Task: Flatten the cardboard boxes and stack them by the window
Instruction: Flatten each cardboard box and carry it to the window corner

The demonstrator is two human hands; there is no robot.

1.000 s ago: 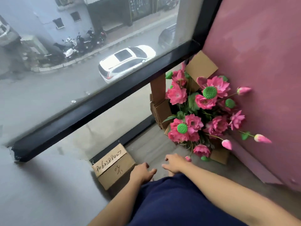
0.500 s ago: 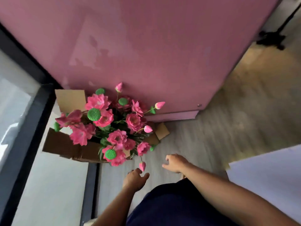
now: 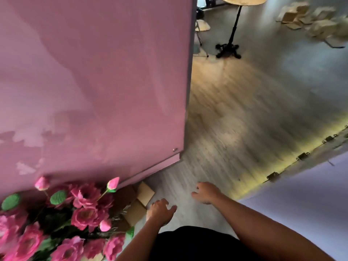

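left hand (image 3: 161,210) free, fingers loosely curled, grasping nothing | right hand (image 3: 206,192) likewise empty | unflattened cardboard boxes (image 3: 312,21) heaped far across wooden floor (image 3: 244,113), likely next pickup | flattened cardboard (image 3: 139,202) beside pink flowers (image 3: 82,213)

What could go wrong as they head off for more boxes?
1. The flowers crowd the left hand; a swing of that arm may knock them over.
2. Loose cardboard lies on the floor by the pink wall, close to the feet: a likely trip or slip.
3. The remaining boxes lie beyond the table's black base; a hurried walk might catch it.
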